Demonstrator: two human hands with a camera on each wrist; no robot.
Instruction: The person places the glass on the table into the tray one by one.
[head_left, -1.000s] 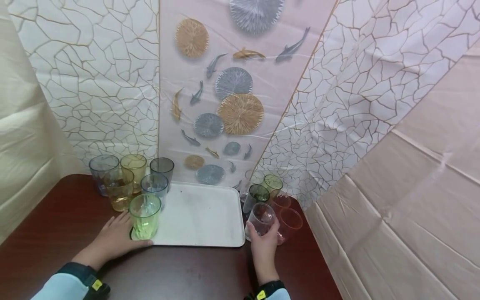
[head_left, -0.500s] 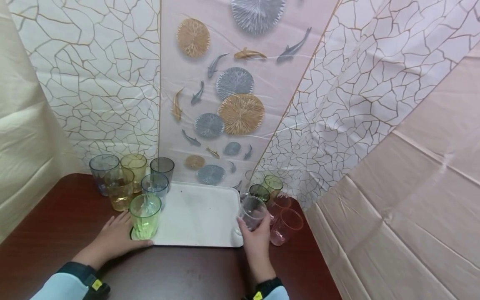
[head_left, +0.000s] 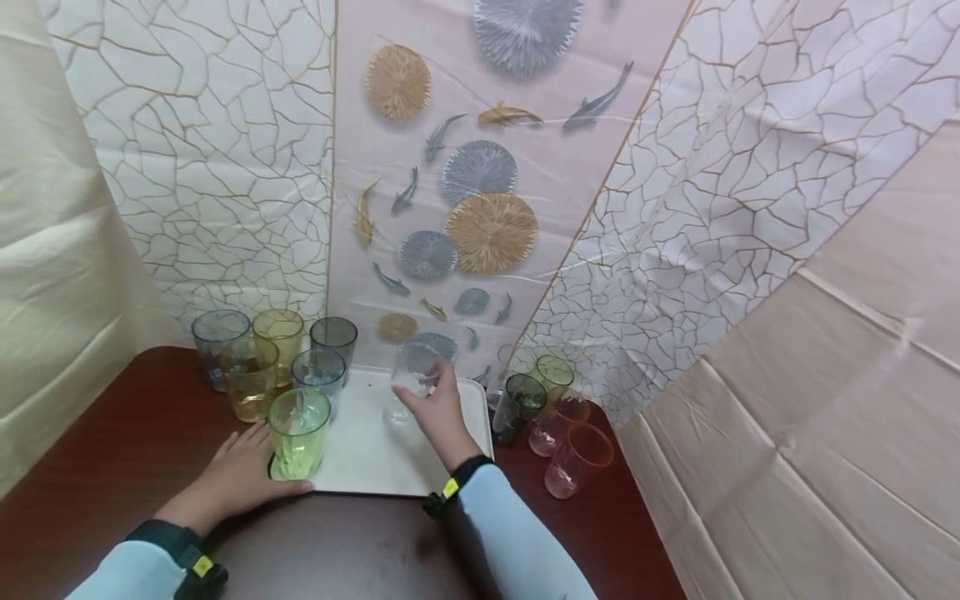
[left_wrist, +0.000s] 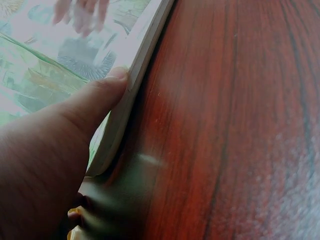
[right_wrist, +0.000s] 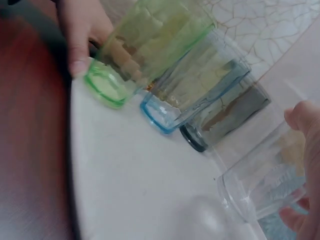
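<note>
Right hand [head_left: 441,412] grasps a clear cup [head_left: 412,367] over the tray [head_left: 367,471], toward 12 o'clock; contact unclear. Left hand [head_left: 238,477], fingers extended, thumb on tray, at 8 o'clock. Apparent step: placing; next calls for steady seating, then release.

Fish-print backdrop [head_left: 551,183] with 3 gold discs [head_left: 492,233]; red-brown table [head_left: 345,546].

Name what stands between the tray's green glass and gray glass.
The blue-tinted glass stands between them on the tray, plainest in the right wrist view.
</note>
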